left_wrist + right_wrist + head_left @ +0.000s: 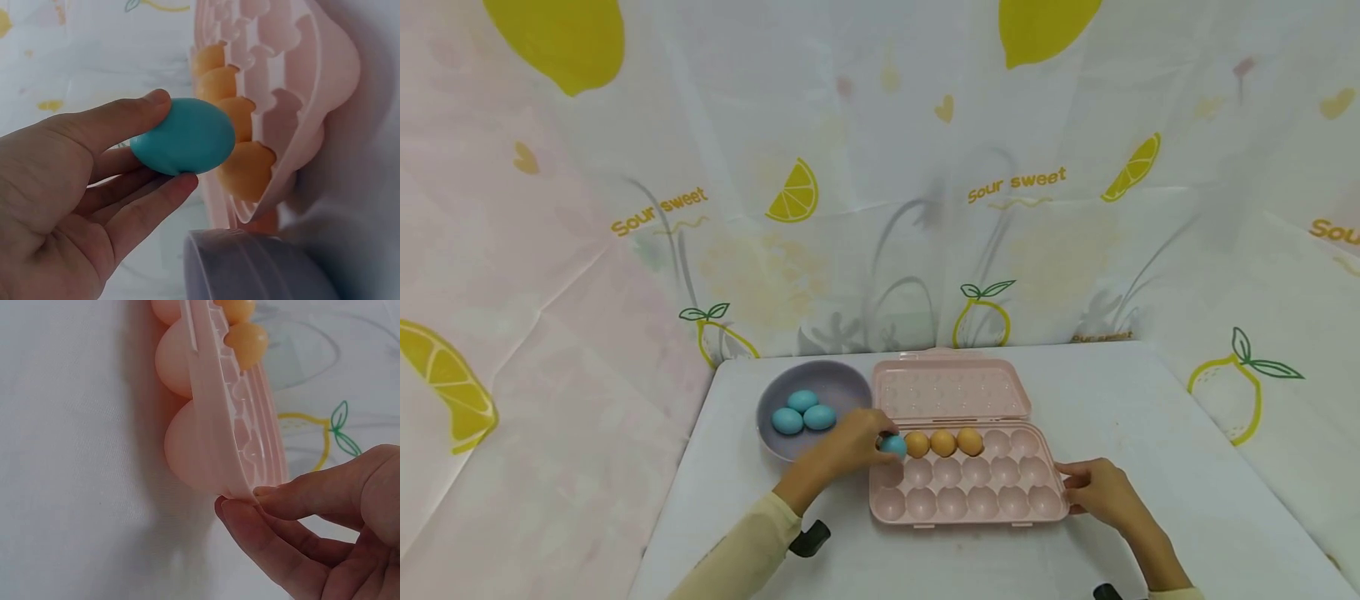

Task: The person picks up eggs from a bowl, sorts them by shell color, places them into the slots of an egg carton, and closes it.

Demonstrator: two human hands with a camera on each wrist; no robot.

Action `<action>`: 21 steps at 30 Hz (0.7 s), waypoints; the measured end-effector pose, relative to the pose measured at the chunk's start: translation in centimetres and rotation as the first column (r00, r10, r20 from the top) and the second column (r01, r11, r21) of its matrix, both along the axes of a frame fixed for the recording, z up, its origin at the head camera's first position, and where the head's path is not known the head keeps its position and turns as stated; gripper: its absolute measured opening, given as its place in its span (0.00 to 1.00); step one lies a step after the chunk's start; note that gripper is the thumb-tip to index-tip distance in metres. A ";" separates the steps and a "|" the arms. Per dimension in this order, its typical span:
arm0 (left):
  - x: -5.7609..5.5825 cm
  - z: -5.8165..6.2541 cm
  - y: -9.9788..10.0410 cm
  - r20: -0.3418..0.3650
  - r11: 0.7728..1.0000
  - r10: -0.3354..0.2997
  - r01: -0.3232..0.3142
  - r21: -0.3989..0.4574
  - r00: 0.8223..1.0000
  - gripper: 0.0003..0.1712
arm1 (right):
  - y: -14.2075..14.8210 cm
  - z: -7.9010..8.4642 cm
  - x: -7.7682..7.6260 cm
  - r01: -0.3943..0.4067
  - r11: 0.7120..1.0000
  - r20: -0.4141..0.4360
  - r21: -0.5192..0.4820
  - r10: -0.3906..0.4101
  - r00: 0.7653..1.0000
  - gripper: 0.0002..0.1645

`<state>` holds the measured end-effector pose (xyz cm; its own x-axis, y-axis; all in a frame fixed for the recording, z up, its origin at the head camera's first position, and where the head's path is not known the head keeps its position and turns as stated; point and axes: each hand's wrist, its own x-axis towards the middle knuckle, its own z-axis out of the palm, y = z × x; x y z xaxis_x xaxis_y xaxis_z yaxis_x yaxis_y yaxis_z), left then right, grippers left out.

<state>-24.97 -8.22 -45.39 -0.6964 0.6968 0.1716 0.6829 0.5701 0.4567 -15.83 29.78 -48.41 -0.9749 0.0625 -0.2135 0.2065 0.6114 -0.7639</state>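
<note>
My left hand [848,442] pinches a blue egg [184,135] between thumb and fingertips. The egg is above the back left corner of a pink egg carton [982,502], close to a row of several orange eggs [943,442] seated in its back cups. In the left wrist view, the nearest orange egg [247,171] lies just beyond the blue one; from the head view it is hidden. My right hand [1101,493] grips the carton's right edge, thumb on top and fingers beneath, as the right wrist view shows.
A grey-purple bowl [769,433] with three blue eggs [802,402] stands left of the carton, behind my left forearm. The carton's lid [955,392] lies folded back behind it. Past the white table [1105,400] hangs a lemon-printed cloth [865,250].
</note>
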 end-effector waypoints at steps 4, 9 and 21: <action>0.4 -0.3 0.0 0.016 1.000 0.004 -0.004 -0.021 1.000 0.17 | 0.0 0.0 -0.1 -0.001 1.000 0.003 0.018 0.001 1.000 0.27; 0.6 -1.0 0.0 -0.015 1.000 -0.015 0.015 -0.025 1.000 0.14 | 0.0 -0.1 -0.2 0.002 1.000 0.002 0.024 -0.002 1.000 0.27; 1.0 -2.7 -0.3 -0.062 0.998 0.005 -0.009 -0.059 0.998 0.14 | 0.0 0.0 0.0 0.010 1.000 0.008 0.021 -0.010 1.000 0.27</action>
